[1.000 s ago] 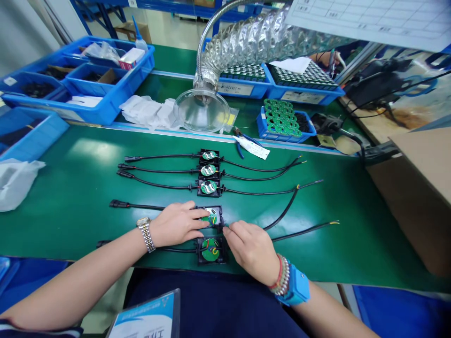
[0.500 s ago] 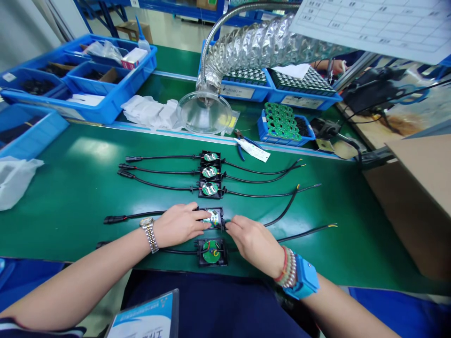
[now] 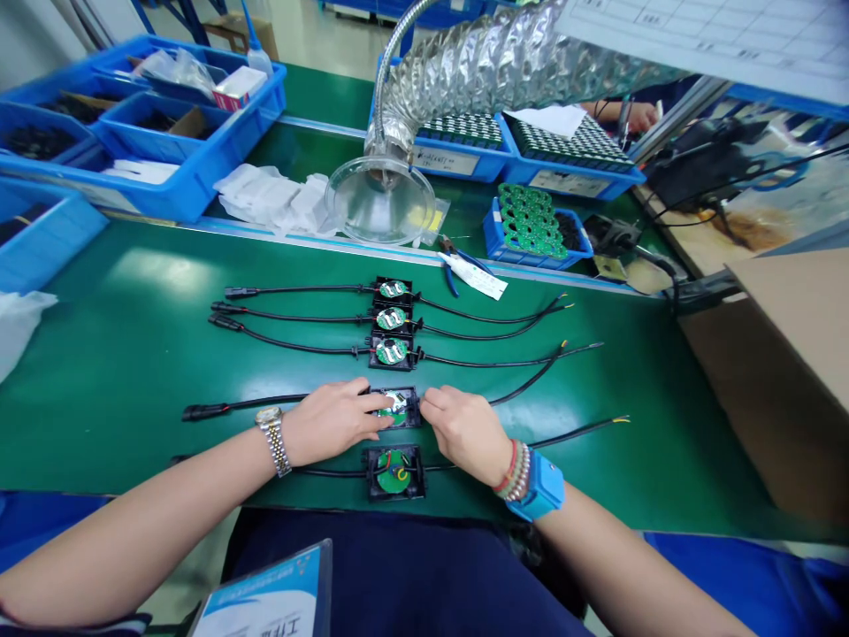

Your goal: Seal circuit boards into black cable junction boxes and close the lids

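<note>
In the head view, my left hand (image 3: 338,411) lies over the left side of a small black plastic case (image 3: 416,409), holding it with fingertips on the circuit board (image 3: 395,412) inside. My right hand (image 3: 468,432) is closed in a pinch on the black cable (image 3: 523,392) at the case's right end. The pinched part is hidden behind the fingers. Nearer to me sits another open case (image 3: 366,485) with a round green board (image 3: 393,475) and coloured wires. Beyond my hands, three similar cases (image 3: 391,352) stand in a column, cables running out both sides.
Blue-handled pliers (image 3: 452,279) and a white paper strip (image 3: 476,276) lie beyond the cases. A clear extraction hood (image 3: 381,202) hangs over the bench. Blue parts bins (image 3: 192,190) stand left, a bin of green boards (image 3: 531,221) behind, a cardboard box (image 3: 762,380) right.
My right hand has shifted slightly left and up, still at the cable end of the case. My left hand stays on the case. The whole view has moved a little.
</note>
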Motion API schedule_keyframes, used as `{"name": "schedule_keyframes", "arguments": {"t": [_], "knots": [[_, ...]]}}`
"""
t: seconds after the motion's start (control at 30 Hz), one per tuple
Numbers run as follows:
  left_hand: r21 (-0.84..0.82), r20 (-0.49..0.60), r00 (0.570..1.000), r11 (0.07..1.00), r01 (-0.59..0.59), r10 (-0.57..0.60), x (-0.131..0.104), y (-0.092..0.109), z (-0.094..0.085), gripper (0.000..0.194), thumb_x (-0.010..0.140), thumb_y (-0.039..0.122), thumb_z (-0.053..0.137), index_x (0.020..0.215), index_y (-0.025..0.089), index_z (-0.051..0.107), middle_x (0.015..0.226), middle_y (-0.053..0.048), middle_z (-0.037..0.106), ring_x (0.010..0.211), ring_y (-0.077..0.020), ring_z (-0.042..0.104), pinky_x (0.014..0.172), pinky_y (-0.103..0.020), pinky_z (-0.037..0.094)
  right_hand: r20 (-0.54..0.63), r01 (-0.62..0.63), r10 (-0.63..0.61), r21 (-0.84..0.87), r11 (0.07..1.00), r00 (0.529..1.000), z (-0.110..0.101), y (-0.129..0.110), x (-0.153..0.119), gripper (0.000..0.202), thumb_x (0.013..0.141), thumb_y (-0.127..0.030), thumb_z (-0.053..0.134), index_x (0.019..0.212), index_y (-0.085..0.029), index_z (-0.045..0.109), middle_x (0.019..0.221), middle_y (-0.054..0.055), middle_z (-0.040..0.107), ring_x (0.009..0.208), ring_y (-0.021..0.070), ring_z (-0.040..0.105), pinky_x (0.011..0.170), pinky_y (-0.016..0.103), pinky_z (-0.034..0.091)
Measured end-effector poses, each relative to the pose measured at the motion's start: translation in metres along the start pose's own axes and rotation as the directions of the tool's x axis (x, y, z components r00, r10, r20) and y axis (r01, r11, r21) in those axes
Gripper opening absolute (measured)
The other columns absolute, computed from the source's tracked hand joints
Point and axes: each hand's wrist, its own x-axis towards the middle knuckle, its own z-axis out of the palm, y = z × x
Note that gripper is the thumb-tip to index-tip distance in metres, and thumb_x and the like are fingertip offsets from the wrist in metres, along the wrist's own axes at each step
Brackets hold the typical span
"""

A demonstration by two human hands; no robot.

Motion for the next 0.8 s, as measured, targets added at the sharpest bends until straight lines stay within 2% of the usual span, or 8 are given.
{"name": "schedule_keyframes", "arguments": {"t": [0.1, 0.23, 0.43, 0.67, 0.8], "knots": [[-0.008, 0.026, 1.000, 1.000, -0.003, 0.003, 0.001, -0.001, 0.000, 0.025, 0.088, 0.035, 0.045, 0.110, 0.031, 0.058, 0.122, 0.004, 0.054, 0.085, -0.0185, 0.045, 0.060, -0.026, 0.041, 0.138, 0.003, -0.004, 0.003, 1.000, 0.990, -0.004, 0.002, 0.008, 0.018, 0.079, -0.005, 0.044, 0.076, -0.017, 0.057, 0.076, 0.003, 0.056, 0.064, 0.0147, 0.044, 0.053, 0.029, 0.025], [-0.007, 0.049, 0.999, 1.000, -0.015, 0.016, 0.002, -0.001, -0.004, 0.026, 0.088, 0.035, 0.045, 0.110, 0.030, 0.058, 0.121, 0.001, 0.054, 0.083, -0.0181, 0.045, 0.060, -0.026, 0.042, 0.165, -0.031, 0.031, -0.003, 1.000, 0.986, -0.004, 0.001, 0.009, 0.019, 0.083, -0.007, 0.043, 0.081, -0.017, 0.058, 0.081, 0.004, 0.057, 0.068, 0.0151, 0.048, 0.055, 0.027, 0.028], [-0.028, 0.046, 0.999, 0.999, -0.020, 0.022, 0.001, -0.002, -0.006, 0.028, 0.091, 0.033, 0.040, 0.111, 0.028, 0.060, 0.121, -0.002, 0.055, 0.084, -0.0169, 0.045, 0.069, -0.026, 0.043, 0.111, -0.168, 0.152, 0.146, 0.975, 0.982, -0.001, 0.011, -0.006, 0.020, 0.091, -0.022, 0.041, 0.093, -0.019, 0.061, 0.083, 0.003, 0.057, 0.071, 0.0125, 0.052, 0.061, 0.022, 0.033], [-0.014, 0.038, 0.999, 0.999, -0.029, 0.029, 0.002, 0.000, -0.005, 0.027, 0.089, 0.028, 0.044, 0.110, 0.026, 0.060, 0.120, -0.002, 0.056, 0.082, -0.0170, 0.045, 0.067, -0.027, 0.043, -0.055, -0.054, 0.073, 0.291, 0.955, 0.996, 0.017, 0.018, -0.006, 0.025, 0.091, -0.014, 0.037, 0.088, -0.016, 0.062, 0.077, 0.003, 0.055, 0.069, 0.0114, 0.051, 0.063, 0.021, 0.036], [-0.011, 0.043, 0.999, 1.000, -0.029, 0.030, 0.002, 0.001, -0.006, 0.027, 0.089, 0.028, 0.045, 0.111, 0.028, 0.059, 0.122, 0.000, 0.054, 0.083, -0.0176, 0.045, 0.066, -0.027, 0.042, -0.100, -0.050, 0.084, 0.305, 0.951, 0.991, 0.021, 0.016, -0.007, 0.026, 0.091, -0.014, 0.036, 0.091, -0.016, 0.061, 0.079, 0.003, 0.056, 0.070, 0.0120, 0.051, 0.064, 0.021, 0.039]]}}
